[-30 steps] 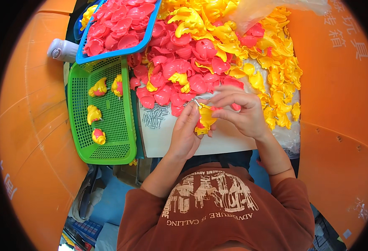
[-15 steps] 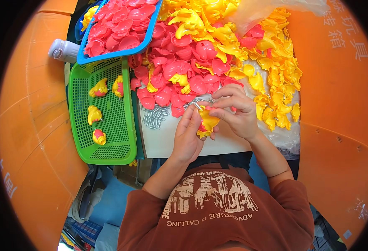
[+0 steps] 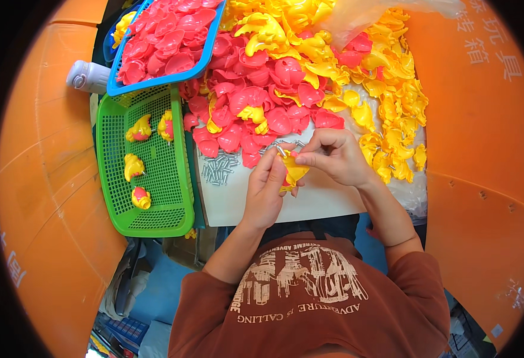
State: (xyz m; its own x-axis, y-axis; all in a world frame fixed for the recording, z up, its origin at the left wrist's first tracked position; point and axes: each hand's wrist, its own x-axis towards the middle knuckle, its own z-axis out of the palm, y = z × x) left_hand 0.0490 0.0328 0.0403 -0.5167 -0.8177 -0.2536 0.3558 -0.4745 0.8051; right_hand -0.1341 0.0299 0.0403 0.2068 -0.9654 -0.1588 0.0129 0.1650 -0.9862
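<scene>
My left hand (image 3: pixel 265 194) is closed round a small yellow-and-red plastic toy figure (image 3: pixel 295 172) above the front of the white tabletop. A silvery metal pin (image 3: pixel 281 150) sticks out at the figure's upper left, by my left fingertips. Thumb and fingers of my right hand (image 3: pixel 340 156) pinch the figure's upper right edge, where a bit of red shows. Just past the hands lies a heap of red plastic shells (image 3: pixel 256 98). A pile of loose metal pins (image 3: pixel 219 168) lies left of my left hand.
A green basket (image 3: pixel 188 203) at the left holds several yellow-and-red figures (image 3: pixel 134 167). Overlapping its far end is a blue basket (image 3: pixel 199 67) full of red shells. Yellow plastic parts (image 3: pixel 396 113) spread at the right. A white bottle (image 3: pixel 89 76) stands far left; orange panels (image 3: pixel 482 227) flank both sides.
My right hand has shifted slightly, its fingers drawn in closer above the figure. The left hand keeps its hold. The whole view has moved a little.
</scene>
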